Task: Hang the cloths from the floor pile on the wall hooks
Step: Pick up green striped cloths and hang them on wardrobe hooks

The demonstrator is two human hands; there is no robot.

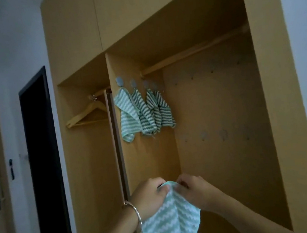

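Head view. Working the hanging step: holding one green-and-white striped cloth (170, 223) well below the row of hung cloths (144, 113) and slightly to its right. Pinching the cloth's top corner with the left grip (149, 193) and the right grip (192, 189), fingers of both curled onto the fabric and close together at the peak, the rest of the cloth draped down between the wrists. Probably feeling for a hanging loop at that corner; too small and dim to confirm one.

Counting four cloths in the row, each on a round hook on the side panel of the wardrobe (273, 100). Judging from that, partway through the task. Floor pile out of view, so no telling how many remain.

Next move, as a judgement: lifting the pinched corner up toward the row and choosing a free hook (203, 135) from the faint ones to the right of the row on the back panel, some level with it, some lower. Calling for the corner kept taut between both grips, slipped over the hook tip, then let go gently. Dim light, so careful aim needed.

Left of the row: wooden hangers (88, 115) on a rail.
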